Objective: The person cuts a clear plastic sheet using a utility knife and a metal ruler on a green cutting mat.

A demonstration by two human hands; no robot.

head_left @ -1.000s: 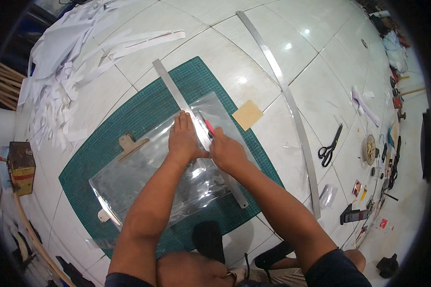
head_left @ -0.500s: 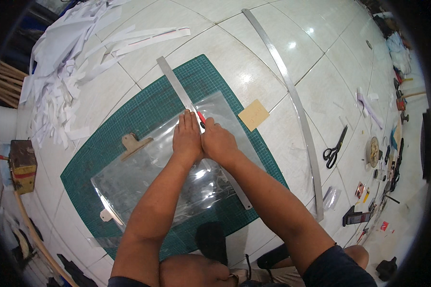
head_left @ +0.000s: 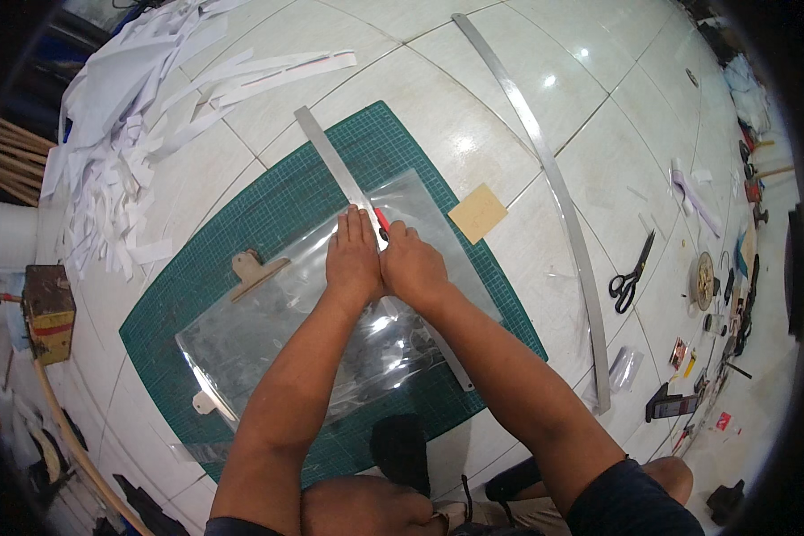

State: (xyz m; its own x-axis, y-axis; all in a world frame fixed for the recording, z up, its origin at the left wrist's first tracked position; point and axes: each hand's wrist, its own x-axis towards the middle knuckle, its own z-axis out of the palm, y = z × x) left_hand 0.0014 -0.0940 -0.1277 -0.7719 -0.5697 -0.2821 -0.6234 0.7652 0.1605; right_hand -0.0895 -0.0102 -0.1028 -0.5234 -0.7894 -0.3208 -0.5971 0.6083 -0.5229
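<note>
A clear plastic sheet (head_left: 241, 344) lies on a green cutting mat (head_left: 268, 210), with a steel ruler (head_left: 326, 154) laid slantwise across it. Fingers stretched out together, my left hand (head_left: 355, 259) presses flat on the ruler and sheet. Right beside it, my right hand (head_left: 414, 266) grips a red utility knife (head_left: 381, 220) at the ruler's right edge; the fist covers most of the knife, and its blade tip cannot be made out. Two clips, a wide metal bulldog clip (head_left: 257, 271) and a paler one (head_left: 211, 403), sit at the sheet's left part.
A long metal strip (head_left: 558, 189) curves across the tiled floor on the right, with black scissors (head_left: 632, 272) beyond it. A tan card (head_left: 478, 213) touches the mat's right edge. White paper offcuts (head_left: 121, 125) pile up at far left, above a wooden block (head_left: 51, 313).
The whole view has shifted slightly to the right. Both hands, the knife and the ruler keep nearly the same places on the sheet.
</note>
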